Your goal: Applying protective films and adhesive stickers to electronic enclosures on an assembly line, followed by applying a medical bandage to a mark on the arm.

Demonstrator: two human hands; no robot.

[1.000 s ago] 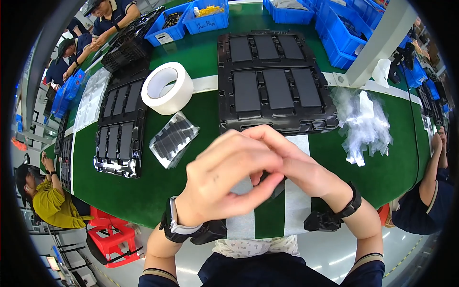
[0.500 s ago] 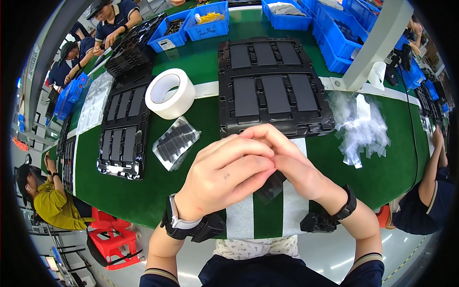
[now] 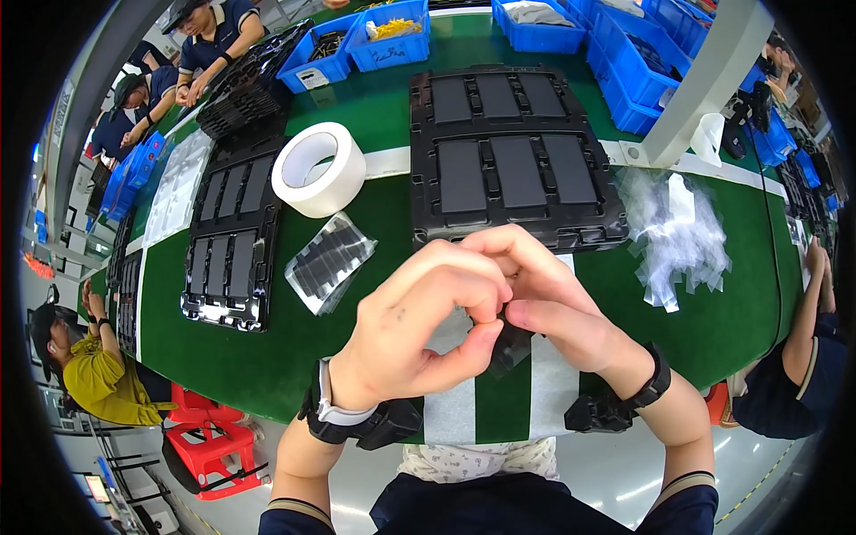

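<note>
My left hand (image 3: 423,325) and my right hand (image 3: 566,316) meet in front of me, over the near side of the green table. The fingers of both are curled, and their tips pinch together at one spot. Something small and dark shows between the fingertips, mostly hidden by them. Just below the fingers appears a dark, glossy, film-like piece (image 3: 511,350); whether it is held or lies on the table I cannot tell. Beyond my hands lies a black tray (image 3: 431,234) with dark flat rectangular pieces in its slots.
Left of my hands are a white tape roll (image 3: 349,185), a clear packet of black strips (image 3: 330,263) and another black tray (image 3: 223,318). To the right lies a heap of clear film pieces (image 3: 682,241). Blue bins (image 3: 388,55) line the far side; a metal post (image 3: 704,85) rises at right.
The fingers of both hands have bent more and drawn apart, opening a gap between the palms. The fingertips still meet. The view has shifted slightly.
</note>
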